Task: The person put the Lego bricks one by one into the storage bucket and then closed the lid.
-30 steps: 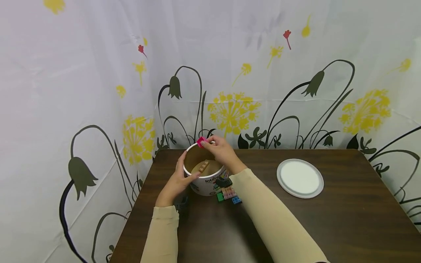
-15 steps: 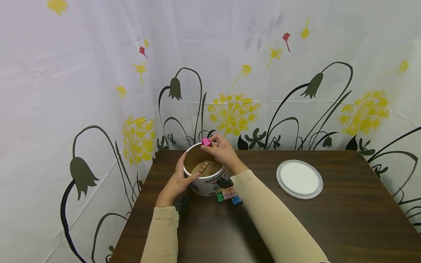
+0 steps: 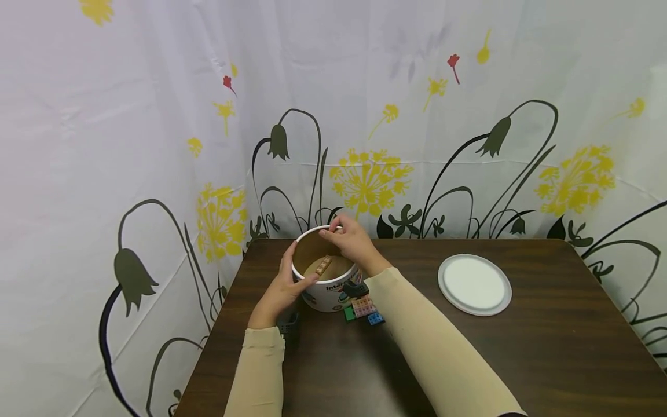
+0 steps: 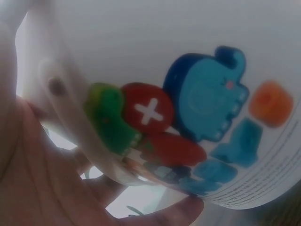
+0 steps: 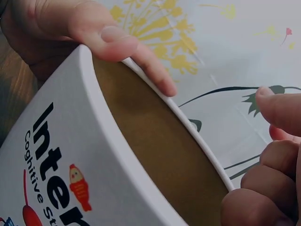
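Observation:
My left hand (image 3: 279,291) grips a white printed bucket (image 3: 324,298) at its left side, thumb over the near rim and fingers round the wall. The bucket is open at the top. A tan toy brick (image 3: 323,265) lies on its floor. Over the far right rim hovers my right hand (image 3: 354,243), thumb and fingers curled as they were round a pink toy brick; that brick is now hidden from the head and right wrist views. Animal pictures (image 4: 204,96) cover the bucket wall in the left wrist view. In the right wrist view the curled right fingers (image 5: 268,188) are beside the rim.
Pink, green and blue toy bricks (image 3: 362,307) lie against the bucket's front right side, partly behind the right sleeve. A round white lid (image 3: 475,285) lies flat at the right of the dark wooden table (image 3: 563,347). A flowered curtain (image 3: 458,133) hangs behind.
The pink brick in my right fingers shifted slightly right, turned, and then went out of sight. My left hand keeps its hold on the bucket; the tan brick stays put.

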The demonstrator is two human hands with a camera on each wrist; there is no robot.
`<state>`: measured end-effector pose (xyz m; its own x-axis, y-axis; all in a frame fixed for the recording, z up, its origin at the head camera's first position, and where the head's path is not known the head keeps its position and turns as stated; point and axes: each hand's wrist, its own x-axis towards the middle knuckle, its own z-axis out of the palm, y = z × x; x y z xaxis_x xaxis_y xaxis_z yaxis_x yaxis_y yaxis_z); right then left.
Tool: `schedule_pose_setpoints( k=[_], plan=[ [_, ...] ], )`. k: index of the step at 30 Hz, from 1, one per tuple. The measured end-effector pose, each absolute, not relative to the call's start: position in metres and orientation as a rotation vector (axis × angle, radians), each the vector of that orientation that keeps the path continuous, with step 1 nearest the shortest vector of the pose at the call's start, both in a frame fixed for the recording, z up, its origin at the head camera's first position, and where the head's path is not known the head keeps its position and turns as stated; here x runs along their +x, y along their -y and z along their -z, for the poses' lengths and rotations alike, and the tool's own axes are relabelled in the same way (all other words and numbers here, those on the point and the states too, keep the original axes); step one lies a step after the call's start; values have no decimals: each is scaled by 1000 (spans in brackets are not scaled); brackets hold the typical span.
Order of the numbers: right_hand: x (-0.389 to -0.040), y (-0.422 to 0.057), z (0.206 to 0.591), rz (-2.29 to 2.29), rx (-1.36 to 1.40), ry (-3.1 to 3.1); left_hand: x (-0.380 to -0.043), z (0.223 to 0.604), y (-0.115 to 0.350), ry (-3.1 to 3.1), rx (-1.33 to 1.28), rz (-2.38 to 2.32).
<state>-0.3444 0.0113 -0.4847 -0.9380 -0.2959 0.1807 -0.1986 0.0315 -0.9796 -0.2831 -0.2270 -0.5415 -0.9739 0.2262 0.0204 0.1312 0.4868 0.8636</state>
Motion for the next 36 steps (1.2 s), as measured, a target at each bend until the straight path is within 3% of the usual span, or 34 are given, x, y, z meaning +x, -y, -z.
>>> schedule_pose_setpoints(
  k=[18,28,36],
  plan=[
    [-320,9,509,1840,-706,-2749,-276,544,232,-2598,281,-1512],
    [-310,-7,510,1963,-867,-2620,-280,542,226,-2579,270,-1543],
    [-292,-24,506,2066,-816,-2369,-280,539,226,-2570,240,-1538]
  ],
)
